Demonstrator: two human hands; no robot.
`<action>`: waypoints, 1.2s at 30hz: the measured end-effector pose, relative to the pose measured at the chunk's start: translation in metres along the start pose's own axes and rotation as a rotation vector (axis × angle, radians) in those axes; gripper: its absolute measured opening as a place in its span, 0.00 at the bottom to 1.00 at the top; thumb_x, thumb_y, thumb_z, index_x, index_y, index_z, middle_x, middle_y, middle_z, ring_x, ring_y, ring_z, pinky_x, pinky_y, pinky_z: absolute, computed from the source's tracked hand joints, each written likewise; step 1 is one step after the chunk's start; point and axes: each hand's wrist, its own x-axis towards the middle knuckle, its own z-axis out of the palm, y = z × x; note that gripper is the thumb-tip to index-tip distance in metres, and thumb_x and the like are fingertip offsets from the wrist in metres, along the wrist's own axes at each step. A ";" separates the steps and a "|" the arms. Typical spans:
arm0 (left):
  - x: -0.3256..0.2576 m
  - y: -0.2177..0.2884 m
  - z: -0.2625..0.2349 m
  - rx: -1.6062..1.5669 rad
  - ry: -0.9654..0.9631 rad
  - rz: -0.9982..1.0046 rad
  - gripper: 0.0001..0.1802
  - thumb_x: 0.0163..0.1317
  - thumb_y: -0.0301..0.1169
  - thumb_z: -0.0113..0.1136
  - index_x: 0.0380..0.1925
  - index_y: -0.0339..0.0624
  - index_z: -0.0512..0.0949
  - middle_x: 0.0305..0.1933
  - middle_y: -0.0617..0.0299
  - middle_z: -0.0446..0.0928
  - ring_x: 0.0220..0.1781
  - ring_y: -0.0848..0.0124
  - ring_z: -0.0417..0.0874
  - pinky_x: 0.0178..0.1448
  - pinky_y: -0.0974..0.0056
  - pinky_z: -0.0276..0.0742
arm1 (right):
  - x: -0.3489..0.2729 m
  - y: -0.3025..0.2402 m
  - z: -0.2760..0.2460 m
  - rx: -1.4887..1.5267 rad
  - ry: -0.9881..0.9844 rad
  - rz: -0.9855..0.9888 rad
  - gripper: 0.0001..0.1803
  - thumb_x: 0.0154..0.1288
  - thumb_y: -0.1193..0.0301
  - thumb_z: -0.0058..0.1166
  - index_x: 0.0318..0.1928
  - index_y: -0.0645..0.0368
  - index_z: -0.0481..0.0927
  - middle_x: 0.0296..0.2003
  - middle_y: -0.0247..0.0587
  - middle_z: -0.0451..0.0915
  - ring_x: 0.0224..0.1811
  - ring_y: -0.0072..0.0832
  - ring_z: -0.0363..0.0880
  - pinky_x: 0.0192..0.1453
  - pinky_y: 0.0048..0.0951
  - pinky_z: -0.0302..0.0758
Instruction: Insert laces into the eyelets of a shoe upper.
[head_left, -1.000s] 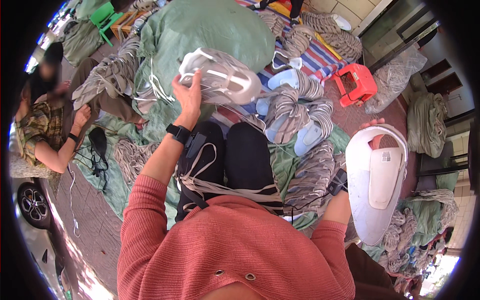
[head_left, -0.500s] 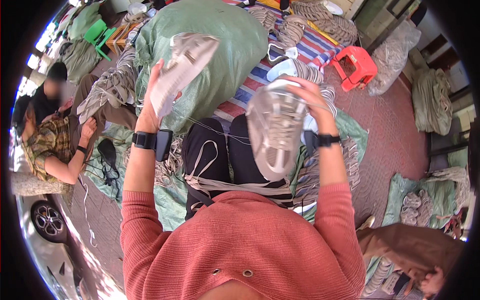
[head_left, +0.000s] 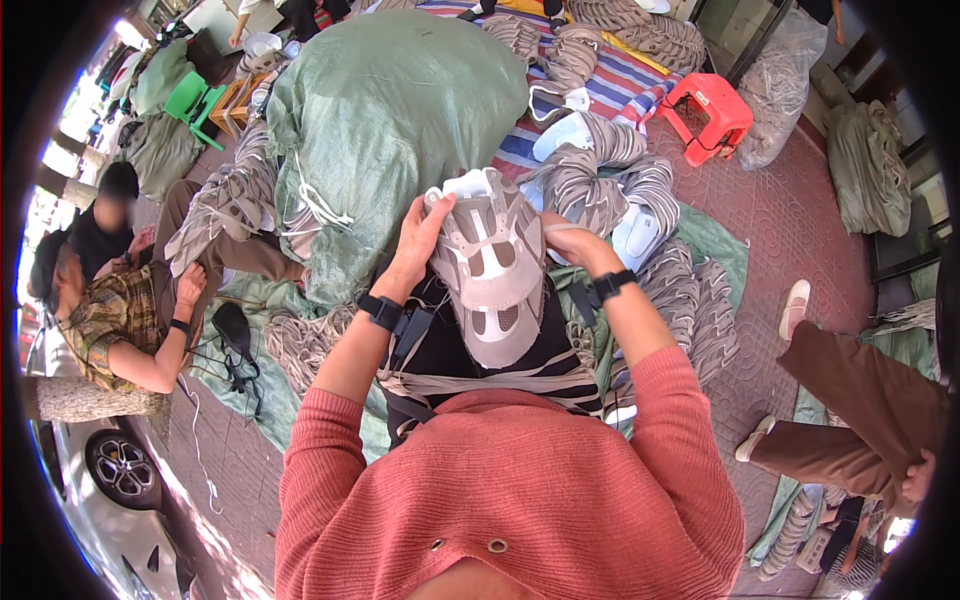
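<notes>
A bulging green woven sack (head_left: 400,120) lies tied shut — contents hidden. In front of it, over the lap, both hands hold a grey-and-white flat shoe upper (head_left: 492,275); its long axis runs away from the person, rounded tip nearest. The left hand (head_left: 418,240) grips its left edge, the right hand (head_left: 565,240) its right — fingers curled closed.
</notes>
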 end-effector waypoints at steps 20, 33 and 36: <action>-0.081 -0.013 0.004 0.750 -0.030 0.567 0.23 0.62 0.30 0.50 0.56 0.32 0.63 0.53 0.43 0.67 0.57 0.47 0.66 0.61 0.54 0.63 | 0.048 -0.074 -0.007 -0.446 -0.086 -0.226 0.22 0.63 0.59 0.55 0.54 0.54 0.78 0.52 0.37 0.77 0.54 0.26 0.72 0.59 0.27 0.66; -0.140 -0.054 -0.002 -0.470 -0.293 -0.304 0.13 0.60 0.21 0.56 0.43 0.37 0.67 0.34 0.55 0.78 0.29 0.66 0.83 0.33 0.63 0.84 | 0.081 -0.067 -0.014 -0.518 0.011 -0.369 0.14 0.58 0.63 0.61 0.43 0.55 0.84 0.36 0.32 0.85 0.38 0.20 0.79 0.45 0.25 0.73; -0.139 -0.053 -0.009 -0.420 -0.310 -0.328 0.13 0.59 0.18 0.56 0.43 0.35 0.67 0.34 0.53 0.79 0.27 0.64 0.83 0.34 0.64 0.85 | 0.058 -0.062 -0.002 -0.534 -0.017 -0.422 0.14 0.61 0.63 0.57 0.45 0.54 0.84 0.40 0.32 0.84 0.42 0.19 0.77 0.48 0.25 0.73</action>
